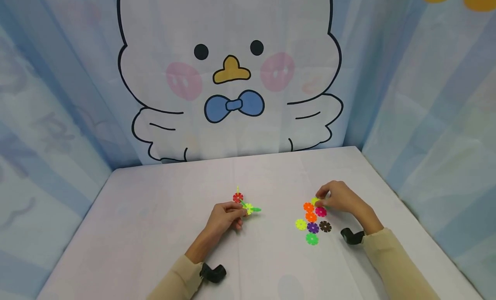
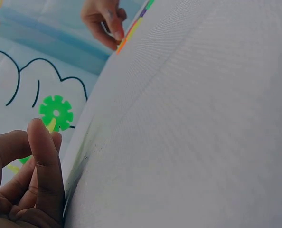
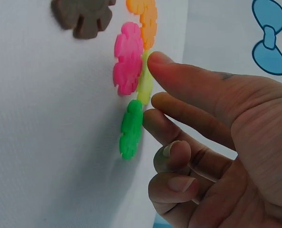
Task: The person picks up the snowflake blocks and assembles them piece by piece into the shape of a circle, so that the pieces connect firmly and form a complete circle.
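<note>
My left hand [image 1: 225, 218] pinches a cluster of joined notched plastic discs between thumb and fingertips. A red disc [image 1: 238, 197], a yellow disc [image 1: 249, 208] and green ones show in it; one green disc [image 2: 56, 113] stands out beyond the fingers in the left wrist view. To the right, my right hand [image 1: 341, 199] reaches over the far end of a group of loose discs. Its thumb tip is right at a yellow disc [image 3: 145, 80], and its other fingertips are beside a green disc [image 3: 131, 130], with thumb and fingers apart. The head view hides that green disc.
Near the right hand lie a pink disc [image 1: 320, 211], orange discs [image 1: 311, 217], a purple disc [image 1: 313, 227], a brown disc [image 1: 325, 226], another yellow disc [image 1: 301, 224] and a nearer green disc [image 1: 312, 239]. The white table [image 1: 155, 231] meets printed curtains [image 1: 232, 136] behind.
</note>
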Demonstrator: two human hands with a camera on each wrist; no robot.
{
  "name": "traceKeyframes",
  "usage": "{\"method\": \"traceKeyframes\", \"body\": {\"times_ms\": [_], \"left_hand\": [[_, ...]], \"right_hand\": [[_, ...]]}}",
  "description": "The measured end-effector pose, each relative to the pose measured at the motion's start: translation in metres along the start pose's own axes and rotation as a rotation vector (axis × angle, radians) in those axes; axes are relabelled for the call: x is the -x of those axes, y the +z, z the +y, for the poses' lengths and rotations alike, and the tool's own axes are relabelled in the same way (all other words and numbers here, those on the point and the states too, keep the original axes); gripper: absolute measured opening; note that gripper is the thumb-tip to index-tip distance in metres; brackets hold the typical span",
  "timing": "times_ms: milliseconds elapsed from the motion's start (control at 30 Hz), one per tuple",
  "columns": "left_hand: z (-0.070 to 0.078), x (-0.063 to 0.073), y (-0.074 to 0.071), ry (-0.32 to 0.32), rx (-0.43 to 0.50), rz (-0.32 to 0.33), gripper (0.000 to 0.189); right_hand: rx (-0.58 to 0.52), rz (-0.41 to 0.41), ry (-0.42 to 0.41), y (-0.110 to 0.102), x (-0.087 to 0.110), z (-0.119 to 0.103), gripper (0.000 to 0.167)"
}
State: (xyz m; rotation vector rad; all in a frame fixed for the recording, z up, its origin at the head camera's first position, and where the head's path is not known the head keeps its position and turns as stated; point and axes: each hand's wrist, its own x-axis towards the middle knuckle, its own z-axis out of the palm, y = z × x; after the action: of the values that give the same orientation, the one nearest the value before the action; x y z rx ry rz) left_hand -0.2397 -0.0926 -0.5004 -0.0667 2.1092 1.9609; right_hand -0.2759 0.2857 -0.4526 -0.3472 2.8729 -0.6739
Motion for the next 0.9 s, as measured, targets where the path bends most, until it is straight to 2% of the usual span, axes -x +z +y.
{"method": "traceKeyframes", "body": {"times_ms": [533,900], "left_hand": [[0.0,0.0,-0.001,0.006,0.007,-0.004,0.023],[0.0,0.001,0.0,0.004,-0.004,0.009,0.022]], "right_hand": [[0.01,-0.025,0.118,0.003,-0.006,-0.011,0.027],[0.023,-0.021,0.136,0.004,-0.006,-0.014,0.027]]}}
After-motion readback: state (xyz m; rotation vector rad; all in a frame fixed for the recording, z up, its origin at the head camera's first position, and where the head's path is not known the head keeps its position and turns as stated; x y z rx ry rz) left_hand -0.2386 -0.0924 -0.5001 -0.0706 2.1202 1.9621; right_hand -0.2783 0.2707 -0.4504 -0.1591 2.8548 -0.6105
